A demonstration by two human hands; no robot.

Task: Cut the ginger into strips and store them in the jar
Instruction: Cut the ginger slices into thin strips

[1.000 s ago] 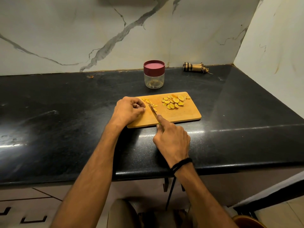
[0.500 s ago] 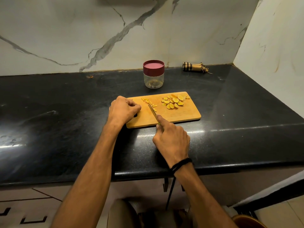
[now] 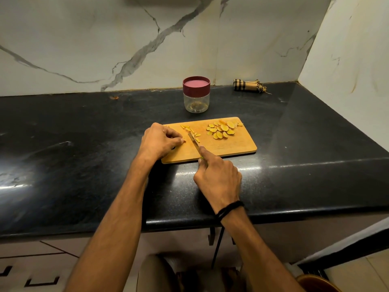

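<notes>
Head view: I see left hand point(image 3: 161, 141) curled on left end of board point(image 3: 231, 148), fingertips pinching small ginger piece point(image 3: 184, 141). Right hand point(image 3: 219, 178) wrapped round handle of knife point(image 3: 193, 142); blade runs away from me, angled left, just right of pinched piece. Piece too small to read its axis. Strips point(image 3: 190, 130) lie just beyond blade. Slices point(image 3: 222, 129) heaped at board's far right, apart from both hands, right hand nearer. Jar point(image 3: 196, 94) behind board, lid on, well apart from hands.
</notes>
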